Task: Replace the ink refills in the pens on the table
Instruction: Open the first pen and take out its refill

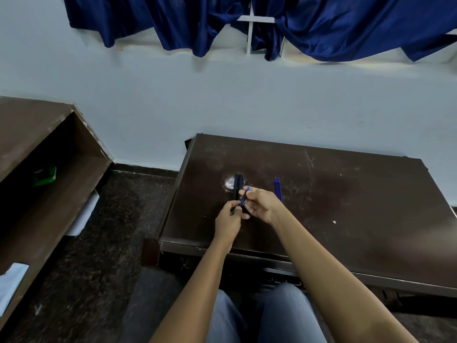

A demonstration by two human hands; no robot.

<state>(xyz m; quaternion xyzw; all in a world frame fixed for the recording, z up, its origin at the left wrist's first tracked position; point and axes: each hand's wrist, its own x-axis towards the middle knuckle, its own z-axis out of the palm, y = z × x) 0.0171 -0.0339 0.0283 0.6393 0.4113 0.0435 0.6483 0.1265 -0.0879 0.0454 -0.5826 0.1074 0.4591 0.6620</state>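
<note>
Over the left half of the worktop (346, 206), head view: both hands on one pen (243, 200). left hand (230, 220) curled round its lower end, right hand (259, 206) pinching the blue upper end, other fingers loose. too small to tell if that blue part is refill or barrel. bundle of dark pens (238, 183) lies on the worktop just behind the hands; two blue refills (278, 188) near, to the right, lying free. my read: early on, one pen mid-swap, bundle and spare refills not yet done
</note>
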